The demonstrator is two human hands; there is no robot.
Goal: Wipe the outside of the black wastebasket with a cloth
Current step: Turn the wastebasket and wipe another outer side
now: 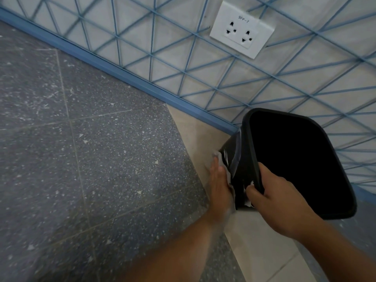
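The black wastebasket (236, 147) stands on the floor at the right, near the wall, its dark opening facing up at me. My right hand (278, 200) grips its near rim, thumb inside and fingers on the outer wall. My left hand (220, 184) lies flat against the basket's glossy left side and presses a pale grey cloth (227, 174) onto it. Only the cloth's edges show around the palm and fingers. The lower part of the basket is hidden behind my hands.
A dark speckled tile floor (91, 149) fills the left, with a beige strip (195, 127) under the basket. A blue skirting (122, 75) runs along a white wall with a blue triangle pattern. A white double socket (242, 29) sits on that wall above the basket.
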